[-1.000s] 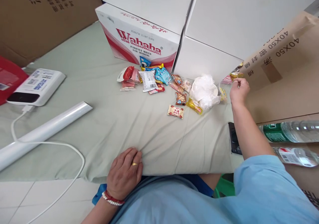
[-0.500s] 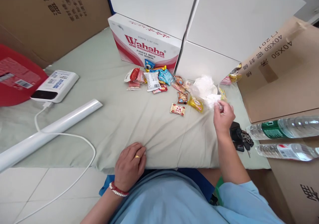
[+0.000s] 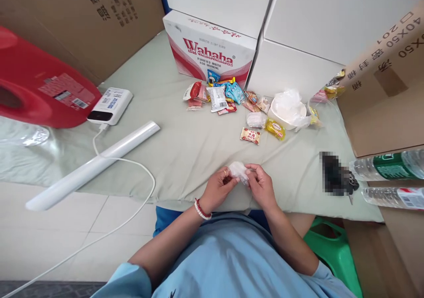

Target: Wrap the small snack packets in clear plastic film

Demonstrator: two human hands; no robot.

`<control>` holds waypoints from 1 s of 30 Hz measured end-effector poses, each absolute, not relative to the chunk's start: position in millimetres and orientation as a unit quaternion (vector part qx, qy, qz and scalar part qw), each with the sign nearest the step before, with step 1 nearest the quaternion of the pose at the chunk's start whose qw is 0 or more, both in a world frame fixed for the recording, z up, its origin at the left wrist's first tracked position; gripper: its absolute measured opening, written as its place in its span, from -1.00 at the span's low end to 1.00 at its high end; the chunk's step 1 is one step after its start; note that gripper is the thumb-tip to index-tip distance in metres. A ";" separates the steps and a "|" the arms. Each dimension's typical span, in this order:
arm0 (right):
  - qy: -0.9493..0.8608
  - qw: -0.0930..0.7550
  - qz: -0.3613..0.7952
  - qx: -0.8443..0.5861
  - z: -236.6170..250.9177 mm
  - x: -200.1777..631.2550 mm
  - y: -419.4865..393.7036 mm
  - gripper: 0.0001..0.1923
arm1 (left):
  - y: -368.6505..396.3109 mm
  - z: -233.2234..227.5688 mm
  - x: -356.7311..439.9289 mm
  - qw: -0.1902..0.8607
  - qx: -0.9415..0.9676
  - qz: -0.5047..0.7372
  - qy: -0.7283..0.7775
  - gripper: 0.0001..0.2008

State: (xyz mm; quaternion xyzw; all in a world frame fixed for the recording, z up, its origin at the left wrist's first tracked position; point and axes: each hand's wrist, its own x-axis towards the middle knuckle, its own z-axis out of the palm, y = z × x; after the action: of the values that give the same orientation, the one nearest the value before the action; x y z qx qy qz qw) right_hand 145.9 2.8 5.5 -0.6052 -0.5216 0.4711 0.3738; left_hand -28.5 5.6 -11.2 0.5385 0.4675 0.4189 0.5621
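Note:
Close in front of my body, both hands meet at a small crumpled piece of thin, whitish see-through plastic [image 3: 239,170]. My left hand [image 3: 217,187] pinches its left side between thumb and fingers. On the right edge, my right hand [image 3: 261,185] grips the same plastic with thumb and forefinger. Whether anything is wrapped inside it I cannot tell. Beyond the hands lie a cream snack packet [image 3: 251,135], a yellow packet [image 3: 275,129] and a pale wrapped packet [image 3: 256,120]. A white bowl [image 3: 281,119] with a loose clear bag [image 3: 289,101] over it stands behind them.
More colourful snack packets [image 3: 217,99] are heaped before the Wahaha carton [image 3: 212,52]. On the left are a power bank [image 3: 114,105] with a white cable, a long white tube [image 3: 99,163] and a red jug [image 3: 62,85]. Water bottles [image 3: 391,165] lie at right.
My right hand has come from the bowl back toward my body, and my left hand has risen from the table edge to join it on the plastic. A pale packet now shows near the yellow one.

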 end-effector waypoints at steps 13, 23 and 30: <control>-0.597 0.345 0.491 -0.532 18.4 161.7 6.9 -0.68 | 0.9 -19.3 -45.7 0.606 0.428 0.524 0.419 -0.59; -0.328 0.486 0.612 -0.531 29.1 171.9 5.8 -0.59 | -3.2 0.8 -71.9 0.535 0.330 0.589 0.508 -0.66; -0.451 0.439 0.637 -0.445 17.6 150.2 -13.8 -0.64 | -10.8 14.3 -38.2 0.762 0.250 0.404 0.440 -0.43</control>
State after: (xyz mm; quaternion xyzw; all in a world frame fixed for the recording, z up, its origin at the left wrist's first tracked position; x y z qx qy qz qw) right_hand 150.2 -13.8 17.6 -0.4447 -0.4515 0.6368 0.4392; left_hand -38.2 -10.8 14.3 0.2499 0.4404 0.4036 0.7620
